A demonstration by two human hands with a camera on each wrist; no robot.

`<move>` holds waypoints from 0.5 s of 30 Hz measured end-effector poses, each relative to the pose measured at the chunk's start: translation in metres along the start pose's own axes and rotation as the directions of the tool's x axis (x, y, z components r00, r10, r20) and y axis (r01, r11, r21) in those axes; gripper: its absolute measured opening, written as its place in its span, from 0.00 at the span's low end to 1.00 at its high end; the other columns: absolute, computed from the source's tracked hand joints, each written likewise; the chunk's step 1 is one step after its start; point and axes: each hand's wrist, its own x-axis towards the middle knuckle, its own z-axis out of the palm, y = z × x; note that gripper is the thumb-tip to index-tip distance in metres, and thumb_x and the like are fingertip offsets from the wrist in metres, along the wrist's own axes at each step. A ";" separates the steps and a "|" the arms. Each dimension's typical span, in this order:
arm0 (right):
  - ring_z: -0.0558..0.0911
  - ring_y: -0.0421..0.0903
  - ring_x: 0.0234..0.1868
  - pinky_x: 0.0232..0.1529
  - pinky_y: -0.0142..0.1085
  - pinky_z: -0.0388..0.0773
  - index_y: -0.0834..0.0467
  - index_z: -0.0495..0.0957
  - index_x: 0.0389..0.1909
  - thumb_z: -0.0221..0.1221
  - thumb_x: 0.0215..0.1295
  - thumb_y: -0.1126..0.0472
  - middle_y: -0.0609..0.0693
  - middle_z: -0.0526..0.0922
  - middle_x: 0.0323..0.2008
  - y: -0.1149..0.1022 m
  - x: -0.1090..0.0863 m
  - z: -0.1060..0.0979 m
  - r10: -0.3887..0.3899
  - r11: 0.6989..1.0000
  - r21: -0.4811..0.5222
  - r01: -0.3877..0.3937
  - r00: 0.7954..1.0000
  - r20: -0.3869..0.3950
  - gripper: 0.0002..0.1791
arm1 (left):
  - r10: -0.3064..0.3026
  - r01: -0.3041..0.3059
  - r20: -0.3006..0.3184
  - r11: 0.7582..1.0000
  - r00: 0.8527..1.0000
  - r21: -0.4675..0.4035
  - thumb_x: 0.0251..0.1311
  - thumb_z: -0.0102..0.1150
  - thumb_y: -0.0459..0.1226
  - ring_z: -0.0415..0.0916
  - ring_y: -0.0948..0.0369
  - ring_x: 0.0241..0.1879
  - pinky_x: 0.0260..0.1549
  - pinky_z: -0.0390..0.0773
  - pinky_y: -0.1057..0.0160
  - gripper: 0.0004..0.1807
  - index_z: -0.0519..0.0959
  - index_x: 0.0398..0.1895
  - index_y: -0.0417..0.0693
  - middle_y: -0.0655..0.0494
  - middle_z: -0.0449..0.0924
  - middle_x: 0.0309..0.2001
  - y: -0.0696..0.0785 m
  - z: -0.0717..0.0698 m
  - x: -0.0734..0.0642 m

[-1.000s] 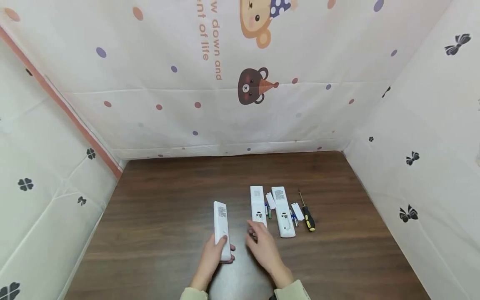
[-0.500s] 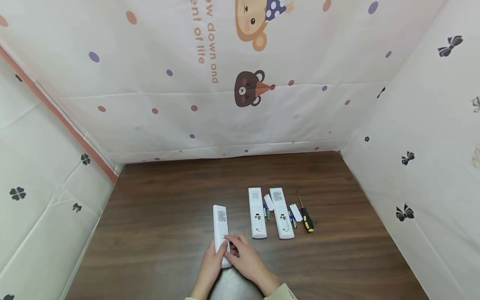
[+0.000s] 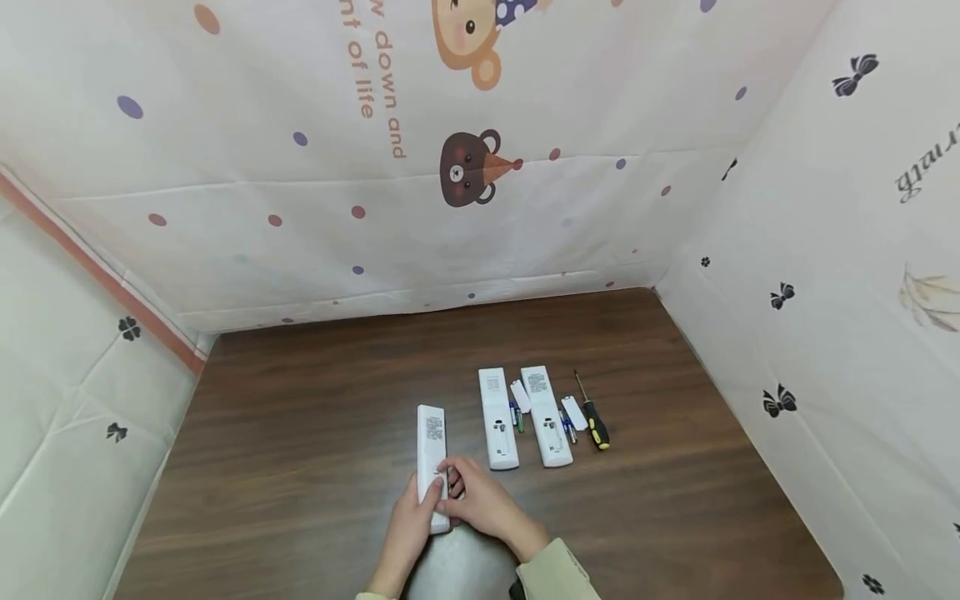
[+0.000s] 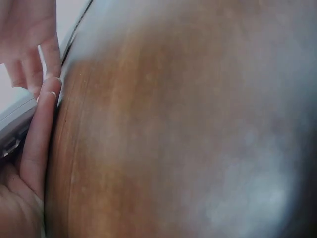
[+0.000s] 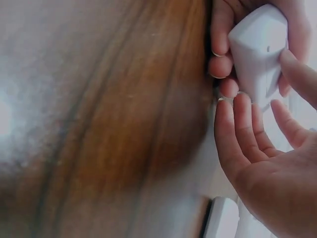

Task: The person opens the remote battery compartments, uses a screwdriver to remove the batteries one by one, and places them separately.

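A white remote control [image 3: 431, 442] is held back side up in my left hand [image 3: 406, 527], thumb along its back and fingers underneath. Its printed label faces up at the far end. My right hand [image 3: 486, 505] is at the near half, with the thumb and index finger touching the back and right edge. In the right wrist view the right hand [image 5: 277, 173] has curved fingers beside the remote control [image 5: 257, 49], close to the left fingertips. Only the remote control's edge [image 4: 15, 114] shows in the left wrist view. Whether the battery cover has shifted I cannot tell.
Two more white remote controls, one left [image 3: 497, 417] and one right [image 3: 545, 417], lie with battery compartments exposed. Loose covers [image 3: 520, 396] and batteries [image 3: 568, 427] lie beside them. A black-and-yellow screwdriver [image 3: 596, 425] lies at the right. Printed cloth [image 3: 337, 233] surrounds the table [image 3: 300, 467].
My right hand has moved left, from beside the left one of the lying remote controls onto the held remote control. The head view has shifted slightly; the left hand keeps its hold.
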 end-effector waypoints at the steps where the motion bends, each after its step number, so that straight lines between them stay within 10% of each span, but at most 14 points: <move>1: 0.74 0.40 0.32 0.31 0.27 0.71 0.53 0.70 0.46 0.66 0.47 0.56 0.47 0.70 0.32 -0.001 0.001 0.000 0.008 1.000 -0.001 -0.008 1.000 0.010 0.24 | 0.001 -0.001 0.000 1.000 1.000 -0.004 0.59 0.46 0.55 0.74 0.59 0.35 0.30 0.72 0.61 0.25 0.70 0.50 0.47 0.49 0.77 0.40 -0.001 0.000 0.000; 15: 0.73 0.35 0.17 0.20 0.28 0.70 0.56 0.67 0.44 0.66 0.47 0.61 0.51 0.71 0.27 -0.004 0.009 -0.005 0.067 0.997 0.036 -0.072 0.991 0.115 0.24 | -0.032 0.036 0.040 0.995 0.999 -0.095 0.58 0.47 0.56 0.76 0.62 0.28 0.28 0.75 0.63 0.26 0.68 0.53 0.48 0.51 0.78 0.36 0.001 0.000 0.000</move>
